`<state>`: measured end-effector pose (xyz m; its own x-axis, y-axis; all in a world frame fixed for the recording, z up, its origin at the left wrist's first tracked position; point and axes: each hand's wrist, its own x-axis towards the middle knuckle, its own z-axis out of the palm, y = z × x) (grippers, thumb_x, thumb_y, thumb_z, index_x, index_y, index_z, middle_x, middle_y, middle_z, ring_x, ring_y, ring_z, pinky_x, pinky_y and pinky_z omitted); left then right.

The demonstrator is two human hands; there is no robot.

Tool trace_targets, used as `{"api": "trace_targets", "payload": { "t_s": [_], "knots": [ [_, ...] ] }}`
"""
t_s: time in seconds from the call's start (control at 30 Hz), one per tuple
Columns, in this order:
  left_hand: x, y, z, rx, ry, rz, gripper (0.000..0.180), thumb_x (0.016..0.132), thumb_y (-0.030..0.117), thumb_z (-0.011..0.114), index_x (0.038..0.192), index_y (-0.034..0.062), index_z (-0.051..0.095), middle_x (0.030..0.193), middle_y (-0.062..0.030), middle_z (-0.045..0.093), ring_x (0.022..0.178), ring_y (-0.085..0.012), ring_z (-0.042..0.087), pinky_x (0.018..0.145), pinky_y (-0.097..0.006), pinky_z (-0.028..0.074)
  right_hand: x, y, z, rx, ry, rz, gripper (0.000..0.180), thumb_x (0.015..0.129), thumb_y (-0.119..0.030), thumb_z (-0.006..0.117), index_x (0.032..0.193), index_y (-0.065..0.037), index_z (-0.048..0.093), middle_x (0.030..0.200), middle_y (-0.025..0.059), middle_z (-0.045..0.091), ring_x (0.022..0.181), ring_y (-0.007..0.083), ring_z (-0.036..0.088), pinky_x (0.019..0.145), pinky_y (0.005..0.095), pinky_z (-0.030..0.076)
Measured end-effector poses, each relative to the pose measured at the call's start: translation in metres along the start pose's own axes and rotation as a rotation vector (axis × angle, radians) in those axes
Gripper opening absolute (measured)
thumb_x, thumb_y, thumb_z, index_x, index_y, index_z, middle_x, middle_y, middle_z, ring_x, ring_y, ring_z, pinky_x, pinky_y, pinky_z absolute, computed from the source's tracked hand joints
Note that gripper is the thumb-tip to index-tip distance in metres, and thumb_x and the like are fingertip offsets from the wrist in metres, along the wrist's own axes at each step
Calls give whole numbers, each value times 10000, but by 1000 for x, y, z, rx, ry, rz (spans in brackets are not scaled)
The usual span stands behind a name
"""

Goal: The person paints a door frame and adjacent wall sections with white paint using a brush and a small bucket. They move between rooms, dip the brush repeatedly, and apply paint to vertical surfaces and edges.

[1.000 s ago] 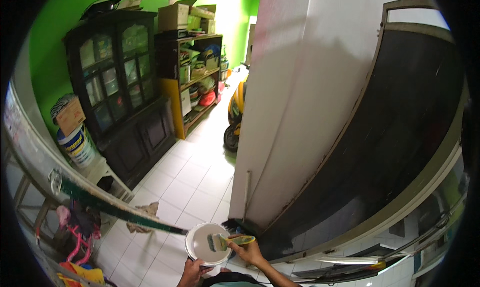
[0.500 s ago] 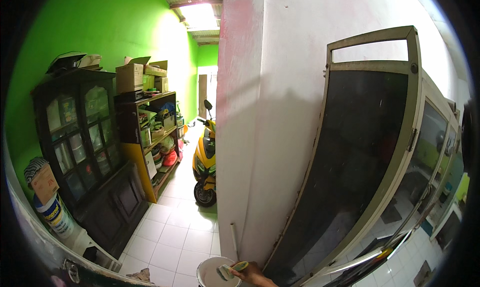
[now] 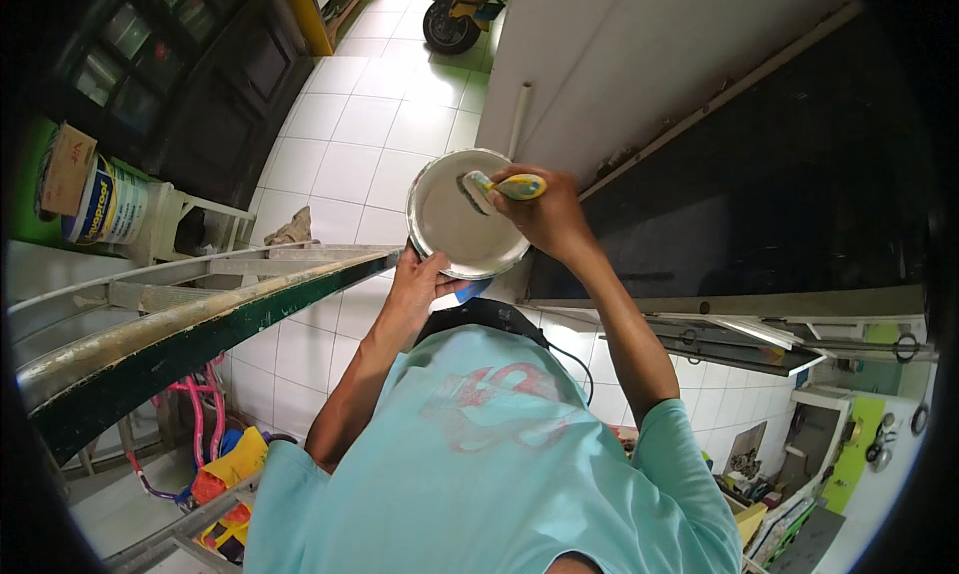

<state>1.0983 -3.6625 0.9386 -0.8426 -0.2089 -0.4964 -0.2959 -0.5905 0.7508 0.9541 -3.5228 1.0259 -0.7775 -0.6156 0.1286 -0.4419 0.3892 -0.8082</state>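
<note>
A round pail of whitish paint (image 3: 462, 229) is in front of my body, its rim smeared with paint. My left hand (image 3: 418, 282) grips the near left edge of the pail, its thumb over the rim. Over the pail's right side, my right hand (image 3: 551, 214) is closed around a paintbrush (image 3: 521, 185) with a yellow and pale-green handle. The brush's bristles point left and down, inside the rim; I cannot tell whether they touch the paint.
A ladder's green rail (image 3: 250, 324) slants beside my left arm. To the right stand a white wall (image 3: 619, 64) and a dark-panelled door (image 3: 759, 174). A white pole (image 3: 520, 114) leans beyond the pail. Ahead are a cabinet (image 3: 215, 124), a motor scooter (image 3: 455, 24) and a rag (image 3: 290, 228).
My view has tilted down from the wall and room to the pail and my body. Both arms now show; earlier only my right hand with the brush appeared at the lower edge.
</note>
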Motion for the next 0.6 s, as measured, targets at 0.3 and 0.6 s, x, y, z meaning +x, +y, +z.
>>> {"api": "trace_targets", "payload": {
  "t_s": [0.3, 0.6],
  "knots": [
    [2, -8, 6, 0, 57, 40, 389, 880, 71, 469, 1245, 8, 350, 1112, -155, 564, 903, -243, 645, 752, -379, 576, 30, 88, 67, -267, -135, -153, 247, 725, -122, 683, 959, -42, 680, 914, 205, 650, 807, 363, 620, 770, 401, 496],
    [15, -22, -7, -95, -11, -65, 443, 908, 48, 475, 1306, 122, 296, 1137, -117, 554, 880, -236, 648, 665, -381, 599, 19, 70, 67, -202, -212, -60, 248, 759, -127, 617, 988, -59, 683, 894, 214, 649, 863, 381, 620, 787, 446, 490]
  ]
}}
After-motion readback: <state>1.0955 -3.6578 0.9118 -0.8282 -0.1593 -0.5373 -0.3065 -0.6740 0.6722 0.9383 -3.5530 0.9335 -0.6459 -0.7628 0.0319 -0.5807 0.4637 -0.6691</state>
